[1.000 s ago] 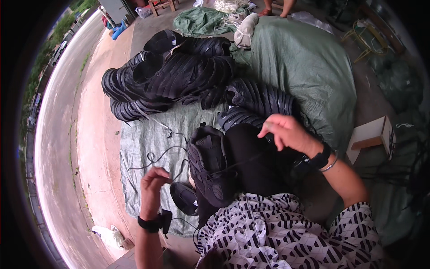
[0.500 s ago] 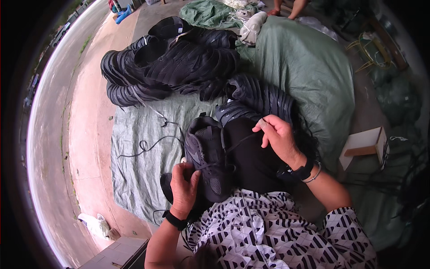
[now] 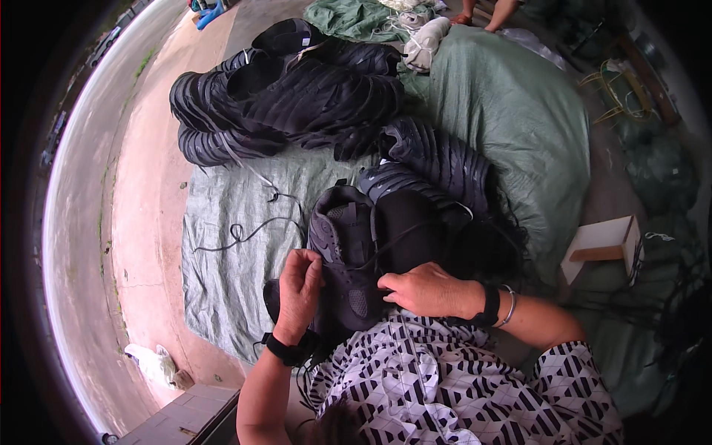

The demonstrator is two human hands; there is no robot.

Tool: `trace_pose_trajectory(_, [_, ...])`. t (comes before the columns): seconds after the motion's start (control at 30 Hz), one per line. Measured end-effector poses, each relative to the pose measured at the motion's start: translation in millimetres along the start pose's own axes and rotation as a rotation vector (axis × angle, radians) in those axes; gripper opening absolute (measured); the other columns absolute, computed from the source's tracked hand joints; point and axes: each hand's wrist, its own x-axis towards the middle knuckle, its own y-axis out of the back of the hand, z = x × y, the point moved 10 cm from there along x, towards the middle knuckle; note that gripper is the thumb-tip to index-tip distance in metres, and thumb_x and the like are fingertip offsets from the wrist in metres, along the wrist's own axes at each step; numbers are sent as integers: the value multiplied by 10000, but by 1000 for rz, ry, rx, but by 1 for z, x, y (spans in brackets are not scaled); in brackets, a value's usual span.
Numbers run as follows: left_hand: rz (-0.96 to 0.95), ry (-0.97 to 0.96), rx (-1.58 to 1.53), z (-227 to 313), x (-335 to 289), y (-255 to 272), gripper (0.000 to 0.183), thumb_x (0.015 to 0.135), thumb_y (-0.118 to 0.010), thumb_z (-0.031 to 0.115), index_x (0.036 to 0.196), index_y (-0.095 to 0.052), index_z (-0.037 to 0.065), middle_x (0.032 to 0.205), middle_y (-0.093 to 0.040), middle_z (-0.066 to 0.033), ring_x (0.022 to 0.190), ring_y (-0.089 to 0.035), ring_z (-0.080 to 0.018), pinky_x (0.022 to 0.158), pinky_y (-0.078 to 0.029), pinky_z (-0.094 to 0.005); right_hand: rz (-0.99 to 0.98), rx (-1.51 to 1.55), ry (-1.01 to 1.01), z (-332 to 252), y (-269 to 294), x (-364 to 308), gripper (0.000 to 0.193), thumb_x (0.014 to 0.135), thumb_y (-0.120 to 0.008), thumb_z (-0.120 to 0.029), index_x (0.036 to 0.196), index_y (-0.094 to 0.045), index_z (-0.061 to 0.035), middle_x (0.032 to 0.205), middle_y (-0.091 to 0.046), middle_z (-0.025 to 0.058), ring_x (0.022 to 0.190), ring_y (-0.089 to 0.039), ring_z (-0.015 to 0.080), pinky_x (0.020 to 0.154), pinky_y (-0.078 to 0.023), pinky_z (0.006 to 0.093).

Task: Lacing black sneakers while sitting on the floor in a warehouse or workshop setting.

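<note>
A black shoe upper point(image 3: 350, 233) with grey mesh patches lies on my lap, its toe toward me. My left hand point(image 3: 298, 289) is closed, its thumb and fingers pinching the upper's left edge. At the right edge near the toe, my right hand point(image 3: 434, 289) is closed in a pinch; what sits between its fingertips is too small to make out. A dark shoelace point(image 3: 404, 236) loops from the upper's eyelets over the dark cloth point(image 3: 408, 215) to its right. Another length of lace point(image 3: 248, 233) trails across the green sheet at left.
Piles of stacked black uppers point(image 3: 297, 100) lie ahead on the green woven sheet point(image 3: 222, 282). More stacks point(image 3: 437, 159) stand close beyond my lap. A large green sack point(image 3: 512, 111) rises at right, near a small white box point(image 3: 604, 248). Another person's hands point(image 3: 493, 15) show at the top.
My right hand has come down and left from beside the upper to its right edge near the toe. The lace it drew out now hangs slack. My left hand has shifted slightly up.
</note>
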Motion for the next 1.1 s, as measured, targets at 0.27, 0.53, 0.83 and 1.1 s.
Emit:
trace_pose_trajectory(0.27, [1, 107, -189, -13, 2, -1, 79, 927, -526, 123, 979, -500, 70, 743, -467, 51, 608, -426, -36, 548, -353, -174, -6, -107, 30, -1, 20, -2, 154, 767, -655, -85, 848, -525, -67, 757, -606, 54, 630, -620, 256, 529, -493, 329])
trace_pose_trajectory(0.53, [42, 89, -488, 4, 24, 16, 161, 908, -524, 111, 1061, -489, 74, 609, -395, 72, 488, -309, -19, 450, -239, -184, -52, 835, -431, 41, -9, 10, 135, 793, -668, -49, 885, -575, -15, 783, -596, -1, 657, -528, 32, 543, -445, 194])
trace_pose_trajectory(0.83, [480, 16, -617, -1, 22, 112, 95, 911, -548, 109, 1004, -529, 95, 610, -422, 70, 485, -339, -19, 431, -263, -185, 484, 917, -458, 63, 48, -2, 177, 912, -557, -136, 977, -623, 15, 847, -674, 64, 524, -577, 50, 466, -430, 172])
trace_pose_trajectory(1.1, [278, -101, -158, 21, 4, 102, 84, 937, -529, 148, 992, -540, 85, 648, -424, 76, 498, -316, -6, 439, -249, -182, 124, -71, -53, 23, 37, 5, 126, 861, -612, -119, 932, -621, -15, 710, -604, 99, 592, -592, 161, 579, -470, 306])
